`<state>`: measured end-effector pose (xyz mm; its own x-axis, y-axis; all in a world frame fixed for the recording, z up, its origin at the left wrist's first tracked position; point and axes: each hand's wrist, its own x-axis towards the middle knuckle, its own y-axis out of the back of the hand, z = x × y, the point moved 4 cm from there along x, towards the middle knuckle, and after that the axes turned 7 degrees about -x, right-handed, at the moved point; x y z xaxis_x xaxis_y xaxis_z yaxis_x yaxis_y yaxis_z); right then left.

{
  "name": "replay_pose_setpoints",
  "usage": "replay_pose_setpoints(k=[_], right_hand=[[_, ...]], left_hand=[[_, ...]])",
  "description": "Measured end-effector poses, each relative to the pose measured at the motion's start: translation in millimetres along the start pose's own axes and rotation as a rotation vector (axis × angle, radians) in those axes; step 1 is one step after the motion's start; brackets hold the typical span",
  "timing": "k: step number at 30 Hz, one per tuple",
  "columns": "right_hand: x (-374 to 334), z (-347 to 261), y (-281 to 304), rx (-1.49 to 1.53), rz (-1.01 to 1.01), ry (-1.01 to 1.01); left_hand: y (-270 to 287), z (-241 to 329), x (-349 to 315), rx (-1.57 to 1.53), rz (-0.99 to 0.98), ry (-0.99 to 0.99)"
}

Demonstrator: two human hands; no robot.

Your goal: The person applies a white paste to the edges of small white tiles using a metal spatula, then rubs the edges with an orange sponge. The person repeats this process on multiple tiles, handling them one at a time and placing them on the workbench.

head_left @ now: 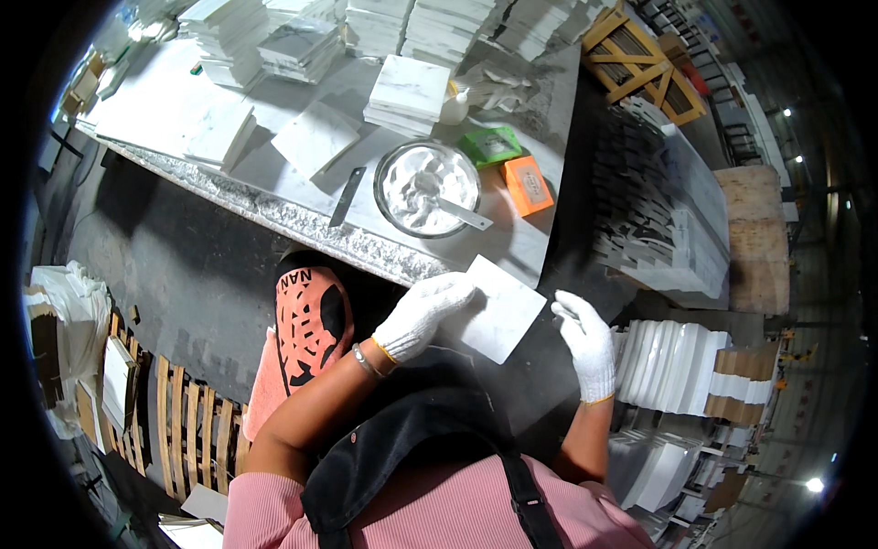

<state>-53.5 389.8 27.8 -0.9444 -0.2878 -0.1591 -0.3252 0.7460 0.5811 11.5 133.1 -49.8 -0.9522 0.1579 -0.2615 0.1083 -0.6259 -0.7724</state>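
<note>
The white tile point(505, 311) is in front of the person, by the tabletop's point(523, 249) near corner, its left side clasped in the left hand's point(421, 316) grip. The right hand point(583, 343) looks empty, fingers loosely extended just beside the opposite corner. I'd call this handling the tile; turning it would call for support there. Beyond sits a bowl point(391, 221) of white paste point(407, 174).

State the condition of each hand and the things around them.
Left hand: gloved, gripping the tile.
Tile: held at its left side.
Right hand: gloved, open, empty.
Bowl: uncovered, holding white paste.
Spatula: resting in the bowl.
Scraper: lying flat on the table.
Green block: lying beside the bowl.
Orange block: lying on the table.
</note>
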Motion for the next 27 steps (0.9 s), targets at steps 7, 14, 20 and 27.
replay_pose_setpoints(k=[7, 14, 20, 27], right_hand=[[6, -44, -15, -0.219, -0.023, 0.356], [34, -71, -38, -0.167, -0.313, 0.644], [34, -67, -54, 0.052, -0.251, 0.214], [45, -57, -68, 0.232, -0.341, -0.054]], left_hand=[[-3, -11, 1, -0.220, 0.048, 0.117], [0, -21, -2, -0.205, -0.046, 0.197], [16, 5, -6, 0.162, -0.057, -0.133], [8, 24, -17, -0.012, -0.052, -0.083]])
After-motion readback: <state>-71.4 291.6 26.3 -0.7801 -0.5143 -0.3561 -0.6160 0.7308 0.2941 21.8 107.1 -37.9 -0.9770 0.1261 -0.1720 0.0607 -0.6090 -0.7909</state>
